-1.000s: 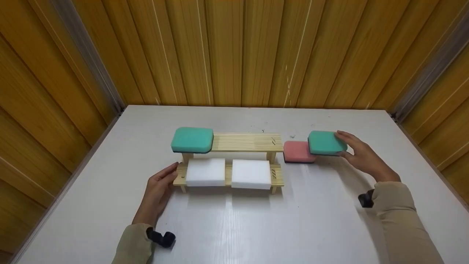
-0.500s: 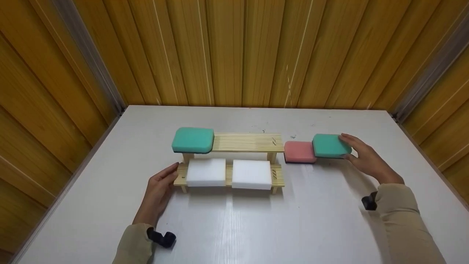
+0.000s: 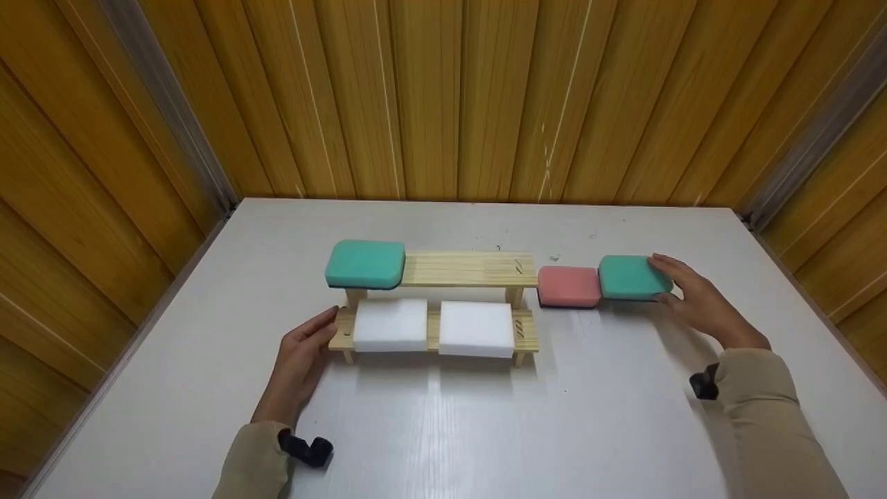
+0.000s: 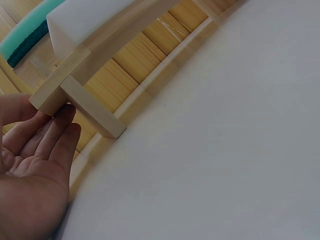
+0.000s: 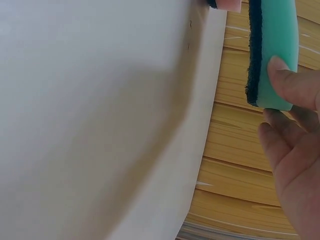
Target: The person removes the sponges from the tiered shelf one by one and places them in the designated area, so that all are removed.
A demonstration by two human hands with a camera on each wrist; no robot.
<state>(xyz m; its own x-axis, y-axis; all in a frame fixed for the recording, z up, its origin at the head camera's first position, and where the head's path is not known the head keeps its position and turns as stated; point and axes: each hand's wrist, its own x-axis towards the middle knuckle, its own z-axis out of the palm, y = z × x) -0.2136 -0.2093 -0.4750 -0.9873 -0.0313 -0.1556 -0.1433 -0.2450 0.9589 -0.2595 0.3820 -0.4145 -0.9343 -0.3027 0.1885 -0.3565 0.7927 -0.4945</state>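
Note:
My left hand holds the left end of the lower plank of a two-level wooden rack. On that plank lie two white sponges, side by side. A green sponge rests at the left of the upper plank. At the right, my right hand pinches the right edge of a second green sponge, its dark side down. Just left of it, a pink sponge sits against the rack's right end.
The white table extends in front of the rack and out to both sides. Behind it stands a wood-patterned wall, with more such panels at left and right.
My right hand and its green sponge have moved right and a little nearer the front; the sponge no longer overlaps the pink one in view. My left hand and the rack have stayed put.

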